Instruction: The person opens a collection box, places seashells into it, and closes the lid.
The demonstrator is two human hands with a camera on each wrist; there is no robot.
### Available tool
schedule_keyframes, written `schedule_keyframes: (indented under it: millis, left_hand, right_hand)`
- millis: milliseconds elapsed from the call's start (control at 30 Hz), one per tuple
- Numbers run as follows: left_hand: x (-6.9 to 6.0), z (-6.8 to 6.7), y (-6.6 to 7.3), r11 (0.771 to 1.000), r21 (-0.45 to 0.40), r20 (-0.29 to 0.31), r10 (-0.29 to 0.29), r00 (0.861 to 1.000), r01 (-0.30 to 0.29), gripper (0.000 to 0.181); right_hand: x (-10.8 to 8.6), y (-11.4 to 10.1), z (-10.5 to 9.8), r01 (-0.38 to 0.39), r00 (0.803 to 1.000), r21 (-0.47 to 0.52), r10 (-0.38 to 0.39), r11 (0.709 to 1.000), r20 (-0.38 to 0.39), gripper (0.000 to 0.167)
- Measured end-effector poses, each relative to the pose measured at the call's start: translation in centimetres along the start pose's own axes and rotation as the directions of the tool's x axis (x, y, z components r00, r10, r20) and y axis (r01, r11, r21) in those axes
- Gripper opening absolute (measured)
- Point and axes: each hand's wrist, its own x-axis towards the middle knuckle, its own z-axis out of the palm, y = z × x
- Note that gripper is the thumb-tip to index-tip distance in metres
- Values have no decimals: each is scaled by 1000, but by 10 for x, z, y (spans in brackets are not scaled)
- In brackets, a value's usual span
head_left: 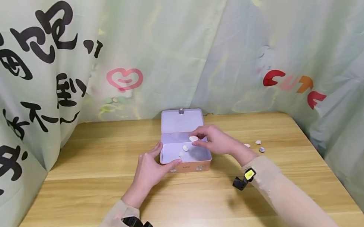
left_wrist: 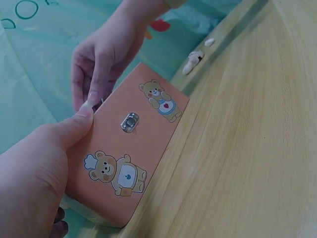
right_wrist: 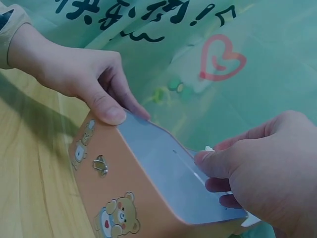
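Note:
A hinged tin box (head_left: 186,167), orange outside with bear pictures (left_wrist: 131,168) and pale purple inside, stands with its lid (head_left: 181,120) raised at the back. My left hand (head_left: 148,169) holds its left front corner, thumb on the front rim and fingers along the left side. Above the box's right part, my right hand (head_left: 217,139) pinches a small white shell (head_left: 193,138) between thumb and fingers. Inside the box lie a white shell (head_left: 185,148) and a fainter pale piece (head_left: 181,154). In the right wrist view, the right fingers mostly hide the pinched shell.
Right of the box, several small white and grey shells (head_left: 262,149) lie on the wooden table (head_left: 193,209), one partly behind the right forearm. A metal clasp (left_wrist: 130,122) sits on the box's front. A printed curtain (head_left: 167,47) hangs behind and at both sides.

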Motion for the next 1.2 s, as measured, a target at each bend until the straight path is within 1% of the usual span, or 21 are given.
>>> schedule_keyframes:
  millis: [100,200,300,433,500,667,800,900,1000,1133,1200]
  left_hand:
    - [0,0,-2,1000,-5,-8,13,1000,-13,111]
    - [0,0,-2,1000,-5,-7,20,1000,-20,110]
    - [0,1,-2,1000,-12,2,16,1000,-16,110]
    - [0,2,-2,1000,-26,2,4,1000,-4,110]
    - [-1,1,-2,1000,-21,-4,9,1000,-9,110]
    - [-1,1,-3,1000,-10,-12,27,1000,-27,110]
    - [0,2,-2,999,-18,-12,37,999,-37,108]
    - [0,2,-2,999,-19,-13,38,999,-38,108]
    - [0,1,-2,999,-16,-13,31,999,-31,109]
    - [0,1,-2,1000,-9,-17,28,999,-29,109]
    - [0,1,-2,1000,-11,-18,29,999,-29,108]
  right_hand:
    - [2,0,3,3,1000,9,-3,1000,10,28]
    - [3,1,7,-13,1000,16,13,1000,17,27]
    - [2,4,11,-23,999,8,23,1000,23,26]
    - [4,6,14,-10,999,-1,10,1000,41,24]
    - [5,7,16,1,999,-4,0,1000,46,23]
    - [8,6,20,-7,998,22,5,1000,58,19]
    - [8,5,22,-10,997,36,7,999,76,15]
    - [8,6,24,-10,996,37,7,999,89,17]
    - [8,6,24,-7,997,17,6,1000,81,21]
    - [6,5,22,-7,999,-33,8,999,39,26]
    - [4,4,18,-11,1000,-43,12,999,17,28]
